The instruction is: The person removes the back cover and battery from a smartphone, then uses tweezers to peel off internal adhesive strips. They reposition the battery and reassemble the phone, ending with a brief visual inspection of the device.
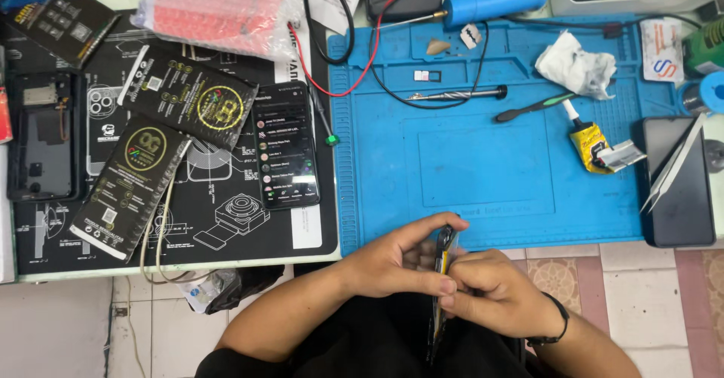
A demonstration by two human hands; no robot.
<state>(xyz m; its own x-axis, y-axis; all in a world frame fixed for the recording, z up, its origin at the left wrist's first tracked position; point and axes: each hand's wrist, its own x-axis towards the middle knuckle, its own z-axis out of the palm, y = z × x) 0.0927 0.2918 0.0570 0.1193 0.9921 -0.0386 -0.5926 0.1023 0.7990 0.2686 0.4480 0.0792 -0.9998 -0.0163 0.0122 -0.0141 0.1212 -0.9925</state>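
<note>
Both my hands hold a thin dark phone (pixel 443 244) edge-on just below the front edge of the blue work mat (pixel 483 159). My left hand (pixel 403 257) wraps it from the left, thumb and fingers along its side. My right hand (pixel 490 291), with a black band on the wrist, pinches the same phone from the right, and a yellow strip shows between the fingers. Much of the phone is hidden by my fingers and lap.
On the mat lie a drill bit (pixel 460 94), a black-and-green toothbrush (pixel 535 107), a yellow glue tube (pixel 590 143), crumpled tissue (pixel 577 65) and a blue soldering iron (pixel 494 1). A lit phone (pixel 286 146), black flat packages (pixel 192 95) and an opened phone (pixel 44 135) rest on the black mat. Tweezers (pixel 673 165) lie on a dark phone at right.
</note>
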